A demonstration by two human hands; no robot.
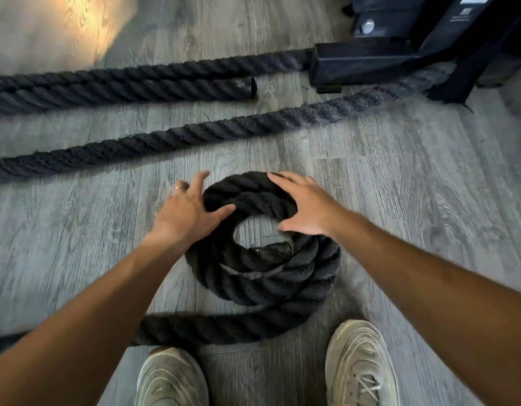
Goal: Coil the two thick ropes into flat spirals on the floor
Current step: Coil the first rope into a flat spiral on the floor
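Observation:
A thick black rope lies in a small flat coil (262,268) on the grey wood floor in front of my feet. Its taped end (272,251) sits inside the ring, and its tail (212,329) runs off to the left under my left arm. My left hand (189,210) presses on the coil's left side with the fingers spread and the thumb across the rope. My right hand (303,205) lies flat on the coil's upper right. Farther back, more rope lies stretched out: one diagonal length (195,134) and a second with a taped end (247,86).
A black metal equipment base (370,61) stands at the back right, and the stretched ropes run up to it. My two light sneakers (359,364) are at the bottom edge, close to the rope's tail. Sunlight falls on the floor at the far left.

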